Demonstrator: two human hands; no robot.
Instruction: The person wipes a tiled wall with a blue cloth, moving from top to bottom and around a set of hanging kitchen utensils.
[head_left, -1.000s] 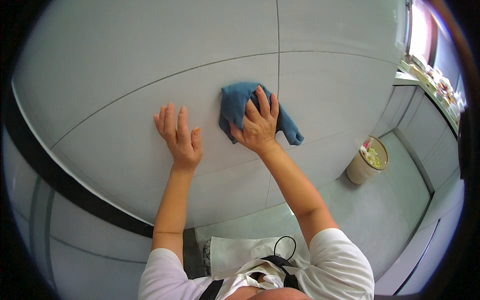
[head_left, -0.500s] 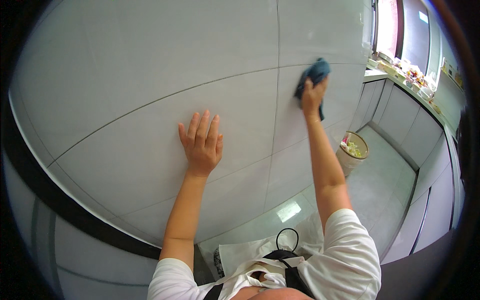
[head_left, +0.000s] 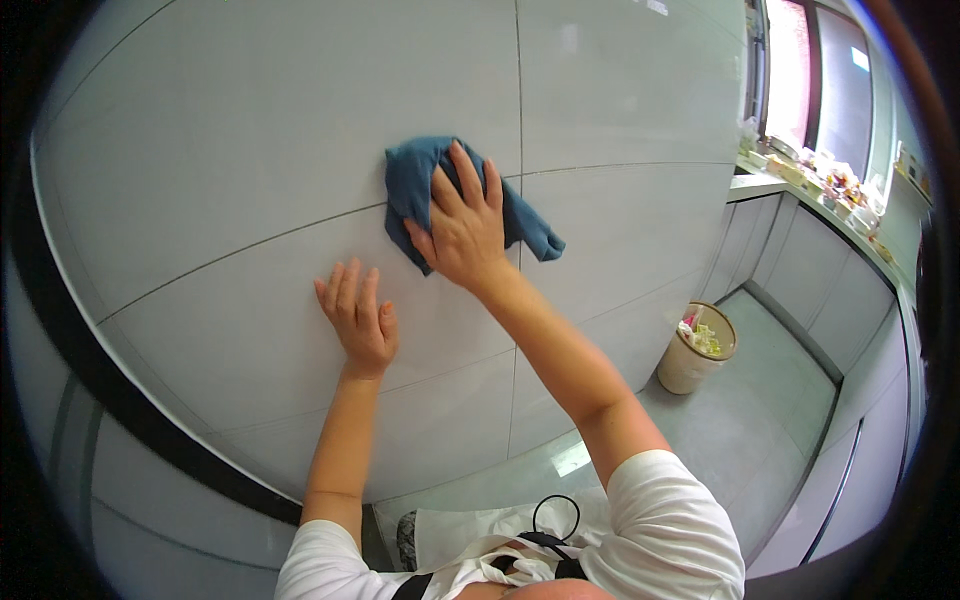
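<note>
A tiled white wall fills most of the view. On it a blue cloth is spread flat, one loose end trailing to the right across a vertical tile joint. My right hand presses this cloth to the tiles, fingers pointing up over it and the thumb at its lower edge. Lower and to the left, my left hand rests against the wall with stretched fingers and nothing in it.
A beige waste bin with scraps inside stands on the grey floor at right. Beyond it, white cabinets carry a counter crowded with small items below a window. A dark frame borders the wall at left.
My right hand has swept the cloth leftward and slightly down across the wall, and the cloth now lies more spread out. My left hand appears a little lower and further left.
</note>
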